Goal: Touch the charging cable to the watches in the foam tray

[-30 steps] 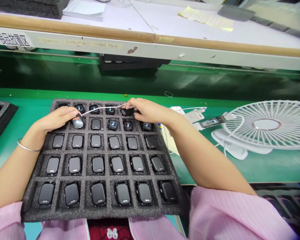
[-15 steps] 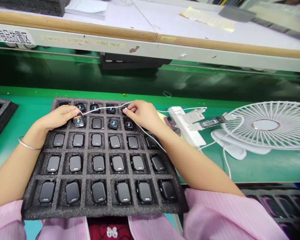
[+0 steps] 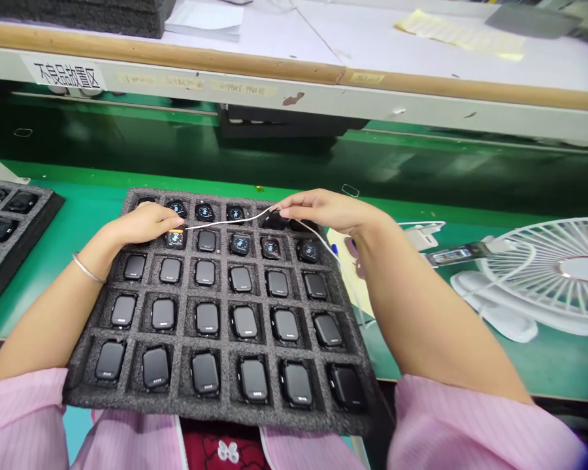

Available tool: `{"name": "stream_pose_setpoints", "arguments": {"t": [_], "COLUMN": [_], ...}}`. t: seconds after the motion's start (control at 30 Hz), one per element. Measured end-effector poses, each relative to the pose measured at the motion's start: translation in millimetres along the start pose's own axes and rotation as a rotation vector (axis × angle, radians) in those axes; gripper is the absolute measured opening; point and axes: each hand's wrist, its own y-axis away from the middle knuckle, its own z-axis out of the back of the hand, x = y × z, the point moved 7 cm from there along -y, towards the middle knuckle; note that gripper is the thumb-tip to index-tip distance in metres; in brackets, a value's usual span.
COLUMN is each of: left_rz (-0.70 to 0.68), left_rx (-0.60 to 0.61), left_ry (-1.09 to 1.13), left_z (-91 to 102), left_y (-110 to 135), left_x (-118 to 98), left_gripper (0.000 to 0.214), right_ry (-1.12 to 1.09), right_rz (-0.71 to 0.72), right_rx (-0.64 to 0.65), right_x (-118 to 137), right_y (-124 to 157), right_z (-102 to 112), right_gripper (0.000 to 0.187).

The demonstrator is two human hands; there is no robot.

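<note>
Left hand pinches a lit watch in the foam tray, upper left rows. White cable runs right to the right hand, pinched on its end. Watch: light, glassy, likely slippery; grip by edges.

A white label on the front edge of the raised shelf reads "不良品放置区". The small yellowish labels beside it carry handwriting too faint to read.
</note>
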Motion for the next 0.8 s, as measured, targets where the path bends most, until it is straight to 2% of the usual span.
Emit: {"name": "stream_pose_setpoints", "arguments": {"t": [0.13,0.23,0.3,0.33,0.4,0.47,0.5,0.53,0.6,0.67,0.8], "left_rz": [0.09,0.197,0.288,0.327,0.363,0.31,0.246,0.169,0.024,-0.02,0.002], "left_rx": [0.061,0.088,0.062,0.01,-0.207,-0.451,-0.5,-0.479,-0.283,-0.136,-0.093], "left_ry": [-0.013,0.026,0.086,0.114,0.178,0.275,0.314,0.32,0.19,-0.025,-0.318], "left_z": [2.4,7.3,12.3,16.2,28.0,35.6,33.3,26.7,3.0,-17.6,-29.0], "left_y": [-2.0,-1.2,-0.4,-0.4,-0.7,0.0,-1.5,-4.8,-12.9,-15.2,-10.2], "left_x": [-1.7,-0.4,2.4,3.3,1.3,-9.1,-18.1,-29.5,-55.2,-70.6,-82.5], "left_gripper": [0.045,0.039,0.03,0.026,0.02,0.019,0.02,0.019,0.013,0.009,0.007], "right_ry": [0.285,0.429,0.51,0.544,0.589,0.613,0.617,0.616,0.609,0.596,0.549], "right_rz": [-0.039,-0.016,-0.024,-0.031,-0.043,-0.052,-0.054,-0.051,-0.035,-0.031,-0.022], "right_rx": [-0.017,-0.038,-0.041,-0.043,-0.048,-0.056,-0.063,-0.069,-0.076,-0.082,-0.093], "right_x": [6.8,22.6,30.2,32.6,35.4,35.6,35.3,35.1,35.0,34.1,32.6], "right_y": [-6.7,-8.4,-8.3,-8.3,-8.3,-8.5,-8.6,-8.8,-8.9,-8.2,-4.2], "right_z": [-2.1,-11.1,-17.7,-20.4,-24.1,-25.4,-25.2,-24.8,-23.9,-22.4,-18.1], "right_gripper": [0.054,0.047,0.045,0.045,0.047,0.048,0.047,0.047,0.045,0.044,0.043]}}
